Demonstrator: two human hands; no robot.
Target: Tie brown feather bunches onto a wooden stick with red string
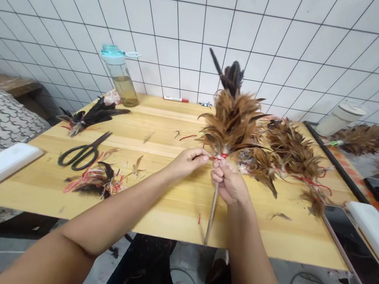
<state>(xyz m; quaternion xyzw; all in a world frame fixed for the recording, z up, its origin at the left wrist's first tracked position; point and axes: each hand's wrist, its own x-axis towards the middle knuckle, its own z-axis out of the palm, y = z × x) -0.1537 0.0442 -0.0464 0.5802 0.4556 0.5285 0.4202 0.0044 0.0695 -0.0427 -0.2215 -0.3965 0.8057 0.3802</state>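
Observation:
A feather duster [234, 120] stands upright over the table, brown feathers below and black ones at its tip. My right hand [228, 180] is closed round its thin stick just under the feathers. Red string [223, 157] is wound round the base of the feathers. To the left of the stick, my left hand [192, 159] pinches the red string, which runs short between the two hands. Several bundles of brown feathers [290, 149] tied with red string lie to the right of the duster.
Black scissors [80, 153] lie at left, between black feathers [92, 113] and a heap of feather and string scraps [102, 183]. A water bottle [123, 82] and a red marker [176, 99] are at the back. A phone [357, 247] lies at the right edge, beside a white box-like device [377, 234].

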